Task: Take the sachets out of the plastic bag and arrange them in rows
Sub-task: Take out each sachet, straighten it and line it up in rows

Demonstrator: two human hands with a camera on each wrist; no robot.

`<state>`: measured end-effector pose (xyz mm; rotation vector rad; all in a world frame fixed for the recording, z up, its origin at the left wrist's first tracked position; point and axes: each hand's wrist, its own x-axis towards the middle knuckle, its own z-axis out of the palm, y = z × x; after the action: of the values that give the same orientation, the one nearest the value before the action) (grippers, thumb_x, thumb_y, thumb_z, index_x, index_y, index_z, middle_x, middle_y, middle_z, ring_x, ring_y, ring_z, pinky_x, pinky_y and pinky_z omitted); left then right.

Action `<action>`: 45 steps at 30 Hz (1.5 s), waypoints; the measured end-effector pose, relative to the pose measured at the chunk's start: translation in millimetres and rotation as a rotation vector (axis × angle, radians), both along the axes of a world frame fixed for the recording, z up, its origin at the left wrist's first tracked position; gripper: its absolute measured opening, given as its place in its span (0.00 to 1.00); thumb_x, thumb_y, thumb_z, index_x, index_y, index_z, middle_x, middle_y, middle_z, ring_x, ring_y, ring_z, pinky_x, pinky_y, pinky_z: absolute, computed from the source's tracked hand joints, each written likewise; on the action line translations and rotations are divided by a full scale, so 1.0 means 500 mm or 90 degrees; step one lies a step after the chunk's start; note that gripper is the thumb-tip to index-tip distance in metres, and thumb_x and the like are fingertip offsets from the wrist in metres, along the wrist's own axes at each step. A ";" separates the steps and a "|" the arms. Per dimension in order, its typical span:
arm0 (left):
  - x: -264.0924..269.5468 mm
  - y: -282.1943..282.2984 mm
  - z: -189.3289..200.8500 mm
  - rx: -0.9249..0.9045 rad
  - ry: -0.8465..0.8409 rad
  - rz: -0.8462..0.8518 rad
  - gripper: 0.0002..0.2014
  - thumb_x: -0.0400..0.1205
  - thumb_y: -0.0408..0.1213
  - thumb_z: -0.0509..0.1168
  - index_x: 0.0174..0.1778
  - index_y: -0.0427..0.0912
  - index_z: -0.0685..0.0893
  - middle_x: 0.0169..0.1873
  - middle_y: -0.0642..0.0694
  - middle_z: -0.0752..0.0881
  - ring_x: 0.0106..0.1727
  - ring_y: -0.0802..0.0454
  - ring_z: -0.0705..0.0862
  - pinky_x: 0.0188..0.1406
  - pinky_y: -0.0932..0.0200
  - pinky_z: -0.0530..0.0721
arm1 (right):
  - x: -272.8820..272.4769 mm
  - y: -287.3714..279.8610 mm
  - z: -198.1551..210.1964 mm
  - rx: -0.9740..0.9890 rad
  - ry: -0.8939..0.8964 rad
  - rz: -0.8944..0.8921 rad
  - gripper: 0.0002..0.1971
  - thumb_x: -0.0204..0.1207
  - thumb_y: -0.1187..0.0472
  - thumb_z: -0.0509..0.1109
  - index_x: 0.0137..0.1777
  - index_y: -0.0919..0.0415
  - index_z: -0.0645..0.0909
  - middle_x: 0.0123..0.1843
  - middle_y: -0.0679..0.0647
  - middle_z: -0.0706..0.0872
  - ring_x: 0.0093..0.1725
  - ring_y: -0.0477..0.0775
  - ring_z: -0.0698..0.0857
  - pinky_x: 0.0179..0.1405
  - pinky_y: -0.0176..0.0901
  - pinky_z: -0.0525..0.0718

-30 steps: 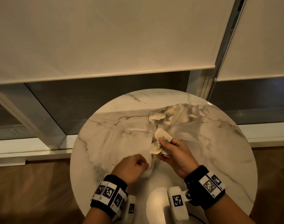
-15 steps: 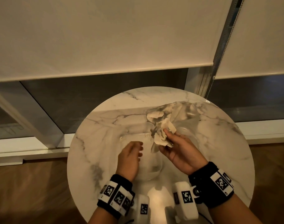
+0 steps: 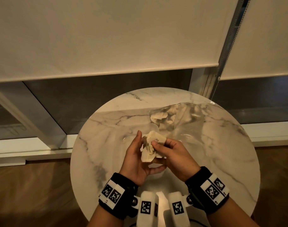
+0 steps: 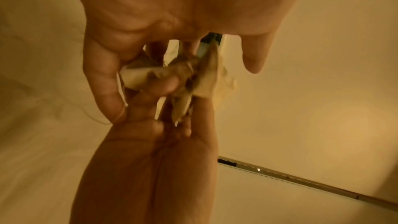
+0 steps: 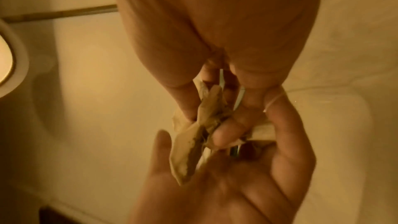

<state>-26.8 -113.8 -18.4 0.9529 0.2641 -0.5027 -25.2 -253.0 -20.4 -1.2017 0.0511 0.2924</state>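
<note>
Here the right hand (image 3: 174, 158) pinches a small bunch of pale sachets (image 3: 152, 147) between thumb and curled fingers, holding them up above the round marble table (image 3: 107, 145). The bunch sits at the fingertips, not deep in the palm, and fans out leftward and down from the pinch. The left hand (image 3: 136, 159) is turned palm-up just beside it, fingers nearly straight and relaxed, cupped under the hanging ends of the sachets; the right wrist view shows the lowest sachet (image 5: 185, 152) lying against the left hand's fingers (image 5: 286, 142), which do not curl round it. A thin thread (image 5: 272, 102) runs across the fingers there. Beyond the hands, on the far right part of the table, lies the crumpled clear plastic bag (image 3: 185, 118) with more sachets (image 3: 158, 117) inside near its left end, well apart from the held bunch.
</note>
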 end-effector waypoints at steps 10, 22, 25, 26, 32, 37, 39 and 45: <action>0.011 -0.016 -0.016 0.060 -0.073 0.104 0.13 0.80 0.50 0.68 0.57 0.50 0.86 0.45 0.45 0.90 0.43 0.50 0.90 0.36 0.53 0.87 | -0.002 0.025 -0.047 -0.321 -0.217 -0.129 0.17 0.71 0.43 0.76 0.59 0.41 0.83 0.61 0.43 0.84 0.62 0.45 0.82 0.57 0.41 0.84; 0.043 -0.043 -0.001 0.543 -0.526 -0.097 0.15 0.80 0.50 0.67 0.63 0.59 0.83 0.55 0.53 0.87 0.57 0.58 0.85 0.62 0.53 0.84 | 0.014 0.018 -0.040 0.458 0.229 -0.054 0.21 0.84 0.49 0.59 0.63 0.63 0.83 0.58 0.61 0.88 0.60 0.58 0.88 0.68 0.51 0.81; 0.051 -0.055 -0.018 0.682 -0.573 -0.222 0.23 0.79 0.59 0.64 0.70 0.60 0.78 0.63 0.55 0.83 0.66 0.59 0.80 0.69 0.51 0.78 | 0.023 0.007 -0.070 0.460 0.246 -0.055 0.25 0.83 0.51 0.63 0.75 0.64 0.76 0.72 0.64 0.78 0.78 0.61 0.76 0.83 0.56 0.66; 0.053 -0.058 -0.020 0.715 -0.581 -0.252 0.28 0.77 0.63 0.61 0.73 0.62 0.76 0.66 0.56 0.82 0.68 0.58 0.78 0.71 0.50 0.76 | 0.024 0.005 -0.072 0.454 0.256 -0.055 0.27 0.83 0.50 0.64 0.78 0.64 0.74 0.75 0.65 0.74 0.82 0.62 0.71 0.84 0.56 0.64; 0.052 -0.061 -0.005 0.897 -0.628 -0.364 0.42 0.71 0.76 0.47 0.82 0.64 0.65 0.72 0.62 0.77 0.75 0.62 0.71 0.76 0.43 0.62 | 0.008 -0.020 -0.049 0.529 0.224 0.001 0.32 0.84 0.46 0.52 0.47 0.71 0.90 0.52 0.70 0.90 0.51 0.66 0.92 0.49 0.54 0.92; 0.052 -0.058 0.013 0.765 -0.587 -0.349 0.38 0.74 0.74 0.54 0.82 0.70 0.61 0.86 0.60 0.59 0.84 0.62 0.59 0.84 0.47 0.58 | 0.024 -0.030 -0.075 0.495 0.287 -0.043 0.24 0.82 0.45 0.59 0.59 0.62 0.87 0.61 0.63 0.88 0.55 0.62 0.91 0.49 0.52 0.91; 0.055 -0.052 0.021 0.679 -0.597 -0.251 0.29 0.80 0.67 0.59 0.79 0.68 0.68 0.84 0.61 0.63 0.82 0.60 0.66 0.79 0.49 0.69 | 0.028 -0.035 -0.078 0.488 0.299 -0.051 0.23 0.82 0.45 0.60 0.62 0.60 0.85 0.59 0.61 0.88 0.48 0.60 0.92 0.47 0.51 0.90; 0.056 -0.019 0.054 0.716 -0.682 -0.100 0.05 0.77 0.42 0.75 0.47 0.56 0.90 0.43 0.59 0.85 0.41 0.59 0.84 0.40 0.67 0.81 | 0.034 -0.046 -0.090 0.500 0.313 -0.088 0.17 0.81 0.49 0.61 0.61 0.59 0.82 0.57 0.62 0.86 0.50 0.63 0.89 0.54 0.56 0.85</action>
<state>1.0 -123.5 8.7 2.1989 -0.5832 0.1312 -8.0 -276.1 -65.3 -0.3273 0.4076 0.4295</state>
